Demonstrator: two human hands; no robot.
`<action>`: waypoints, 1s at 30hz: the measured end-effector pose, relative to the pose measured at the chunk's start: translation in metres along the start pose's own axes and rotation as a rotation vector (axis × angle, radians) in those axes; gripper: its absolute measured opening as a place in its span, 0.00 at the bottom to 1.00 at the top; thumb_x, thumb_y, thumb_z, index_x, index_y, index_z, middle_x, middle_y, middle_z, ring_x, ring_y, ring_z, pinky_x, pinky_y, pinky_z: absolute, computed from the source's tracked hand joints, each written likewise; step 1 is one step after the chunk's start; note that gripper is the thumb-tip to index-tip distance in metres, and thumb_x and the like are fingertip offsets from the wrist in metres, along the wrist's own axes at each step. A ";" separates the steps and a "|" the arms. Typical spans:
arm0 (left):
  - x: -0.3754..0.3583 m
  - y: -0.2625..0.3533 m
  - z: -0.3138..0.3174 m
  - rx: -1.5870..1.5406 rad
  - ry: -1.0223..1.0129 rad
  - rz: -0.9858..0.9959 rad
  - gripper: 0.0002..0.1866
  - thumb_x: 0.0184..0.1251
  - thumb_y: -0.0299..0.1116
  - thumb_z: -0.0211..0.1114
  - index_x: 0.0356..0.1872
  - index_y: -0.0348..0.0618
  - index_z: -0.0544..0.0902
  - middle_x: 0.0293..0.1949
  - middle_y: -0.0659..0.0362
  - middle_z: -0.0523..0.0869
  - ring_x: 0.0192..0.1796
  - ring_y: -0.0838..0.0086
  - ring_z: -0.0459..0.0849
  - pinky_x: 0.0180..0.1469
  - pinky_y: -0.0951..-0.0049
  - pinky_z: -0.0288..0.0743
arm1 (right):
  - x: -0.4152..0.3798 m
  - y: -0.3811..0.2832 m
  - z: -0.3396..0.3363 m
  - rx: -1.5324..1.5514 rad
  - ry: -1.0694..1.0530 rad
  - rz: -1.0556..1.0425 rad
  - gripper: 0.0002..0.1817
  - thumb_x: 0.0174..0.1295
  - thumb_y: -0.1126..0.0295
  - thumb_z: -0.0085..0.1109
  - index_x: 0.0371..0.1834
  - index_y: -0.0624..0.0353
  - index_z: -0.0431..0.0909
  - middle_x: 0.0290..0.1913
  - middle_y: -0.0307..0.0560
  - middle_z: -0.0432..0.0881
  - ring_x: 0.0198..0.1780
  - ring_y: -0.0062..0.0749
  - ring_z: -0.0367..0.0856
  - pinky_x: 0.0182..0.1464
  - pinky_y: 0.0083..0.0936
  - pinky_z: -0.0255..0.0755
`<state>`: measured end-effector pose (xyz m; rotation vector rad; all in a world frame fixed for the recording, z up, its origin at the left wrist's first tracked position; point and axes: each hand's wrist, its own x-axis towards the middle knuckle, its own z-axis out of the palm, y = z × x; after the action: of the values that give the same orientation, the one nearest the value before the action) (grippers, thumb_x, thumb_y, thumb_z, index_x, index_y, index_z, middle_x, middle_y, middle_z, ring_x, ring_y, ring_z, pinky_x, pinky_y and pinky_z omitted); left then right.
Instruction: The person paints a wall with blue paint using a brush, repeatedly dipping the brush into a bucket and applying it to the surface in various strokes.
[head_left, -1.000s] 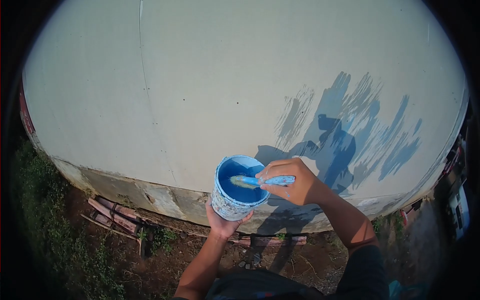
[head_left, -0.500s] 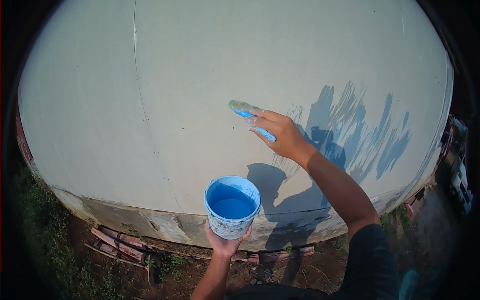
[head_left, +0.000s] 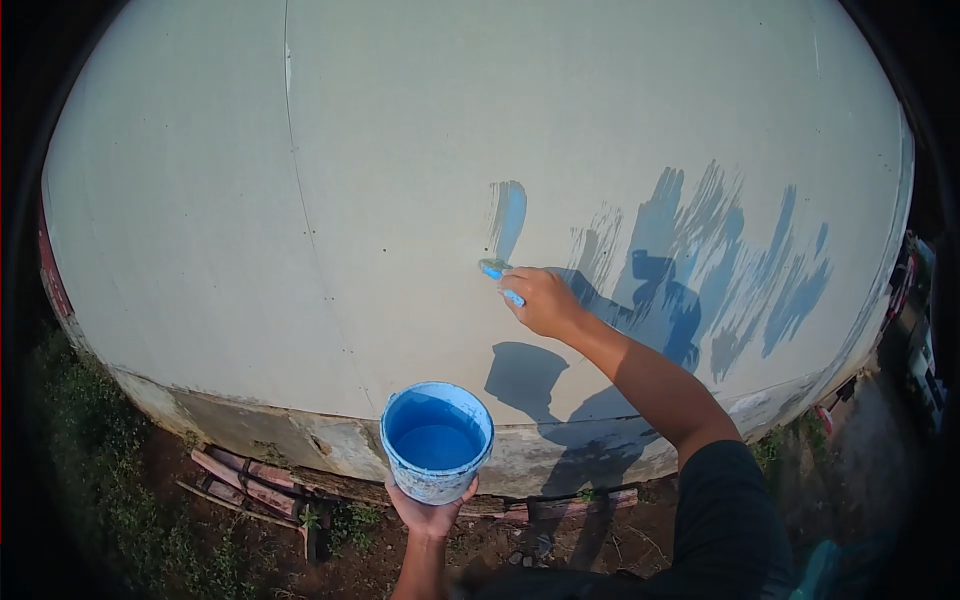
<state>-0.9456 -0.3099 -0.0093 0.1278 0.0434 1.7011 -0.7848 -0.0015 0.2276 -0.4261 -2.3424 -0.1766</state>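
My right hand [head_left: 541,300] is closed around the blue handle of a paintbrush [head_left: 494,268], its bristles at the pale wall [head_left: 400,180]. Just above the brush runs a fresh blue stroke [head_left: 511,218], curving downward. Farther right, streaky blue paint patches [head_left: 770,275] cover part of the wall, with shadows falling across them. Low in front of me, my left hand [head_left: 430,512] cups a paint-smeared bucket [head_left: 438,482] from beneath. Blue paint [head_left: 436,446] lies inside it.
A weathered concrete base [head_left: 570,455] runs under the wall. Reddish planks or beams [head_left: 250,485] lie on the soil at lower left, beside green plants [head_left: 100,470]. Various objects [head_left: 925,370] stand past the wall's right edge. A thin vertical seam [head_left: 297,160] crosses the wall.
My right hand has brought the brush downward, and a new blue stroke shows on the wall above it. The bucket in my left hand sits slightly lower and farther left in view.
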 end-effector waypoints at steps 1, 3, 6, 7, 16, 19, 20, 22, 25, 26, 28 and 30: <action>-0.002 0.001 0.000 -0.008 0.006 -0.001 0.50 0.76 0.75 0.51 0.89 0.54 0.62 0.84 0.42 0.68 0.79 0.34 0.74 0.70 0.26 0.79 | 0.011 0.006 -0.021 -0.005 0.089 0.035 0.14 0.60 0.78 0.74 0.50 0.60 0.90 0.49 0.53 0.93 0.54 0.54 0.92 0.56 0.44 0.89; -0.005 0.001 0.001 -0.017 0.014 0.001 0.50 0.76 0.75 0.51 0.89 0.54 0.62 0.85 0.42 0.68 0.79 0.34 0.74 0.70 0.26 0.79 | 0.034 0.016 -0.069 -0.113 0.274 0.012 0.15 0.61 0.78 0.74 0.52 0.59 0.91 0.53 0.54 0.93 0.55 0.54 0.92 0.57 0.44 0.89; -0.003 0.000 0.002 -0.069 0.014 -0.005 0.46 0.78 0.72 0.49 0.88 0.56 0.63 0.85 0.46 0.68 0.80 0.40 0.74 0.68 0.22 0.78 | 0.053 0.027 -0.114 -0.348 0.361 -0.060 0.17 0.60 0.78 0.74 0.54 0.59 0.90 0.59 0.56 0.92 0.58 0.53 0.92 0.56 0.42 0.90; -0.001 0.000 -0.001 -0.059 -0.002 -0.008 0.49 0.76 0.74 0.51 0.89 0.56 0.62 0.85 0.45 0.67 0.80 0.37 0.74 0.70 0.24 0.78 | 0.055 0.028 -0.118 -0.481 0.354 -0.070 0.18 0.59 0.78 0.75 0.53 0.59 0.90 0.62 0.58 0.91 0.60 0.52 0.92 0.56 0.41 0.91; 0.016 -0.003 0.012 -0.084 -0.017 -0.034 0.47 0.78 0.73 0.52 0.89 0.57 0.63 0.86 0.46 0.66 0.81 0.40 0.73 0.69 0.21 0.78 | -0.090 0.004 0.041 -0.174 -0.335 -0.105 0.19 0.55 0.75 0.79 0.52 0.55 0.88 0.61 0.52 0.87 0.64 0.47 0.90 0.57 0.40 0.90; 0.022 0.002 0.015 -0.066 -0.036 -0.047 0.46 0.78 0.72 0.52 0.88 0.57 0.64 0.85 0.47 0.67 0.81 0.40 0.74 0.69 0.22 0.78 | -0.091 0.011 0.035 -0.094 -0.327 -0.072 0.21 0.54 0.76 0.79 0.53 0.54 0.89 0.57 0.48 0.88 0.61 0.47 0.90 0.57 0.41 0.89; 0.024 0.003 0.016 -0.062 -0.038 -0.043 0.46 0.79 0.72 0.51 0.88 0.56 0.64 0.85 0.47 0.68 0.80 0.40 0.74 0.68 0.22 0.79 | -0.083 0.025 0.023 -0.103 -0.260 -0.014 0.22 0.54 0.77 0.79 0.53 0.54 0.89 0.58 0.48 0.88 0.62 0.47 0.90 0.58 0.41 0.89; 0.023 0.002 0.017 -0.056 -0.034 -0.045 0.45 0.79 0.72 0.51 0.88 0.56 0.64 0.85 0.47 0.68 0.80 0.40 0.75 0.68 0.22 0.79 | -0.057 0.051 -0.020 -0.121 -0.083 0.001 0.22 0.53 0.78 0.78 0.54 0.54 0.89 0.61 0.48 0.89 0.62 0.47 0.90 0.58 0.40 0.89; 0.027 0.001 0.016 -0.047 -0.044 -0.026 0.46 0.78 0.72 0.51 0.88 0.56 0.64 0.85 0.47 0.69 0.80 0.40 0.75 0.68 0.22 0.79 | -0.022 0.056 -0.086 -0.386 0.110 -0.092 0.22 0.53 0.79 0.77 0.54 0.55 0.89 0.66 0.52 0.89 0.62 0.47 0.91 0.59 0.41 0.89; 0.026 -0.002 0.017 -0.057 -0.030 -0.028 0.46 0.78 0.72 0.51 0.88 0.56 0.64 0.85 0.47 0.69 0.80 0.40 0.75 0.68 0.23 0.79 | -0.016 0.050 -0.099 -0.384 0.107 -0.094 0.22 0.53 0.79 0.77 0.54 0.55 0.89 0.66 0.52 0.89 0.62 0.47 0.91 0.59 0.41 0.89; 0.025 -0.007 0.016 -0.068 -0.010 -0.027 0.46 0.77 0.73 0.51 0.88 0.56 0.64 0.85 0.47 0.69 0.79 0.40 0.76 0.68 0.23 0.79 | -0.008 0.042 -0.112 -0.539 0.272 -0.085 0.19 0.57 0.78 0.76 0.54 0.57 0.89 0.65 0.57 0.88 0.63 0.49 0.91 0.55 0.39 0.92; 0.027 -0.012 0.015 -0.075 0.007 0.001 0.47 0.76 0.73 0.51 0.88 0.56 0.65 0.85 0.47 0.69 0.79 0.40 0.76 0.68 0.23 0.79 | -0.033 0.055 -0.073 -0.580 0.222 -0.164 0.18 0.59 0.76 0.75 0.53 0.57 0.88 0.64 0.59 0.88 0.65 0.51 0.91 0.52 0.37 0.93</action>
<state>-0.9356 -0.2825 0.0064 0.0663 -0.0155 1.7015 -0.6952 0.0234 0.2574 -0.4594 -2.0758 -0.9453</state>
